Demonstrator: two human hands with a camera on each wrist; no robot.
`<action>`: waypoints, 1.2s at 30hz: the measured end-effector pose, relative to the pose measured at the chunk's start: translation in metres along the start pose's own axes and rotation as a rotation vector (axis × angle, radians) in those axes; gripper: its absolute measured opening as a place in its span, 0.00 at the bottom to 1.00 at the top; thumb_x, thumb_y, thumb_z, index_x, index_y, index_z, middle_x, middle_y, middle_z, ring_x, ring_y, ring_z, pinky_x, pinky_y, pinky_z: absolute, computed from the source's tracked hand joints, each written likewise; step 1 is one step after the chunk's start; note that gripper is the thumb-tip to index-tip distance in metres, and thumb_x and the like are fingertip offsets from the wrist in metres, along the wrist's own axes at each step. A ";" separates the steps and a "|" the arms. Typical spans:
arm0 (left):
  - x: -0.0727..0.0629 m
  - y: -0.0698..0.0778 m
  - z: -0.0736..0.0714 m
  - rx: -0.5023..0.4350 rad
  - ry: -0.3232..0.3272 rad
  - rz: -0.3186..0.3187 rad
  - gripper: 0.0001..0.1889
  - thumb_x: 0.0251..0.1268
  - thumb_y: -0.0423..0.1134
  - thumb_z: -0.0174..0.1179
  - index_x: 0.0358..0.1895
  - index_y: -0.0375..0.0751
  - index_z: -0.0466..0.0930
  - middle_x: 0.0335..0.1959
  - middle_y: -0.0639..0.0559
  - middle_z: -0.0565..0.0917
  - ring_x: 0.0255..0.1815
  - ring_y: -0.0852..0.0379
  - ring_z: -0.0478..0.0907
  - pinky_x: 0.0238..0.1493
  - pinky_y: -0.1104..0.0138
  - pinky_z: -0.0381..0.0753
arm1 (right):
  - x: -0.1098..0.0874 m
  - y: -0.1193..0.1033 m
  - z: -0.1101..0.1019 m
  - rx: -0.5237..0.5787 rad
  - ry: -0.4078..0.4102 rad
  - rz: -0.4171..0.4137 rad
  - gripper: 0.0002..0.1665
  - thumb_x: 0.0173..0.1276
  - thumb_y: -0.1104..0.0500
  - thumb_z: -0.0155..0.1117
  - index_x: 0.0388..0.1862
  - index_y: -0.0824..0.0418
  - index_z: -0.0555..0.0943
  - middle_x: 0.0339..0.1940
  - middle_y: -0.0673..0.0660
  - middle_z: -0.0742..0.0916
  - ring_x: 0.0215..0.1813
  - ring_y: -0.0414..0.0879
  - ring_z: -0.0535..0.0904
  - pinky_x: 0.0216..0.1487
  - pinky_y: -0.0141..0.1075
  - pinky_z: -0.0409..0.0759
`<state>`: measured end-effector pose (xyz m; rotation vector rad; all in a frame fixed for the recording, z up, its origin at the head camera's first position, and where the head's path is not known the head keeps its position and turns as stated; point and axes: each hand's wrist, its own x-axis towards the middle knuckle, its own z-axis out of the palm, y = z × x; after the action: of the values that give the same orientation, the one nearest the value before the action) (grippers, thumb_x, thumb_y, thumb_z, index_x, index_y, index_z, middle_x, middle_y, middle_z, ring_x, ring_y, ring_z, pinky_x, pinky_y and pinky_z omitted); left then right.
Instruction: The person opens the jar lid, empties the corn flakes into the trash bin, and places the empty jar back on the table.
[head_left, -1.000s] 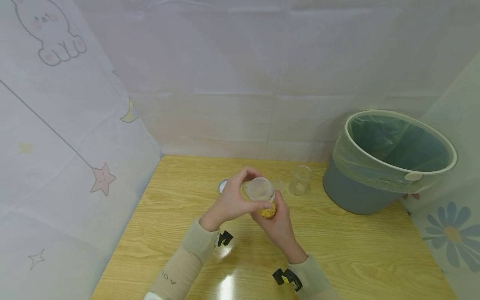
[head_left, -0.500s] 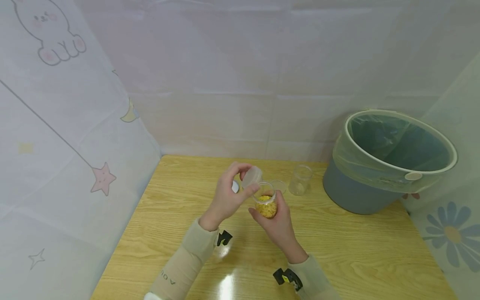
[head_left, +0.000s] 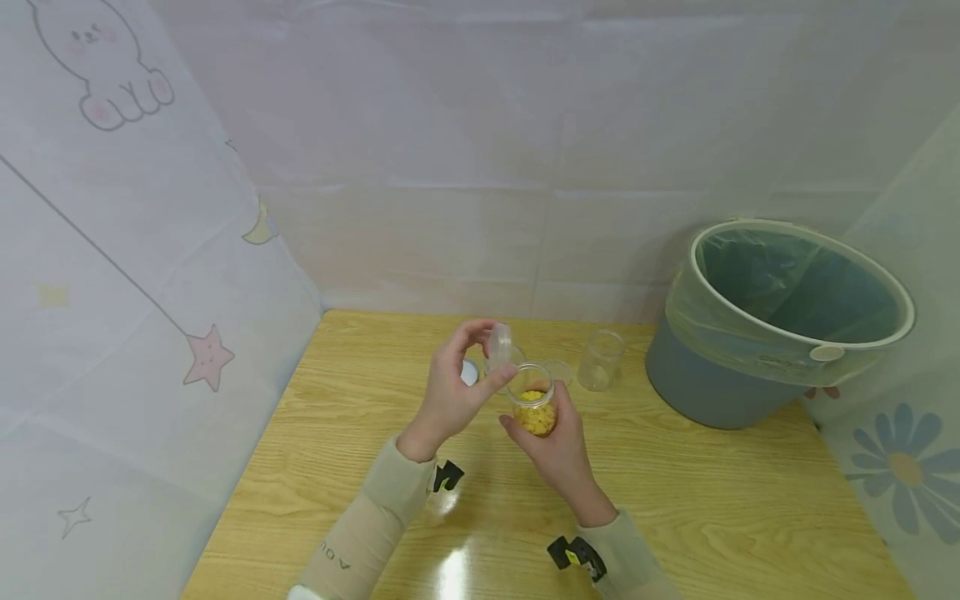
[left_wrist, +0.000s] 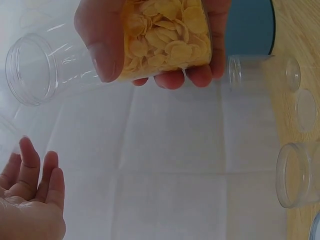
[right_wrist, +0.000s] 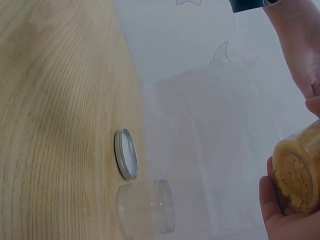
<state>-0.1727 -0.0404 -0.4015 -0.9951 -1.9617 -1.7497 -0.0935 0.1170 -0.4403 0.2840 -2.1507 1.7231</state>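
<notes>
In the head view my right hand [head_left: 561, 450] grips a clear jar [head_left: 534, 415] partly filled with yellow flakes, its mouth uncovered and facing up. My left hand [head_left: 447, 392] pinches a translucent lid [head_left: 499, 345] between thumb and fingers, on edge just left of and behind the jar's mouth. The left wrist view shows the right fingers wrapped round the jar [left_wrist: 165, 37]; the left hand [left_wrist: 32, 197] is at the lower left, its lid only faintly visible. In the right wrist view the jar's base [right_wrist: 295, 175] rests against the right fingers.
On the table stand a clear jar [head_left: 602, 360], a second clear jar [right_wrist: 142, 207] and a silver-rimmed lid [right_wrist: 126, 154]. A clear disc [head_left: 559, 372] lies between the jars. A blue-grey bin [head_left: 712, 379] with a liner stands at the right.
The lid has come away from over the jar's mouth, moving left and back with my left hand, and has tipped onto its edge. My right hand holds the jar almost still.
</notes>
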 end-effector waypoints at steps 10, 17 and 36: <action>-0.002 0.001 -0.001 -0.065 -0.010 -0.035 0.38 0.67 0.60 0.65 0.63 0.30 0.66 0.53 0.39 0.81 0.57 0.45 0.77 0.65 0.47 0.67 | 0.001 0.000 -0.002 0.003 -0.004 0.002 0.27 0.57 0.73 0.76 0.52 0.68 0.72 0.40 0.60 0.83 0.37 0.48 0.80 0.35 0.39 0.82; -0.002 0.001 -0.002 -0.111 0.018 0.008 0.31 0.63 0.39 0.72 0.60 0.32 0.63 0.50 0.43 0.83 0.55 0.45 0.77 0.65 0.46 0.65 | 0.002 0.002 -0.005 -0.015 0.016 -0.022 0.28 0.57 0.74 0.76 0.52 0.72 0.72 0.38 0.61 0.82 0.35 0.45 0.79 0.33 0.37 0.81; -0.019 -0.007 -0.013 -0.143 0.089 -0.104 0.35 0.46 0.22 0.79 0.55 0.30 0.64 0.55 0.44 0.81 0.56 0.43 0.78 0.55 0.56 0.78 | 0.010 0.009 -0.033 -0.002 0.117 -0.013 0.28 0.56 0.74 0.77 0.55 0.70 0.77 0.44 0.63 0.83 0.38 0.44 0.81 0.35 0.31 0.82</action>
<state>-0.1667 -0.0582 -0.4160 -0.8567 -1.8859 -1.9789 -0.1011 0.1515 -0.4379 0.1911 -2.0624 1.6872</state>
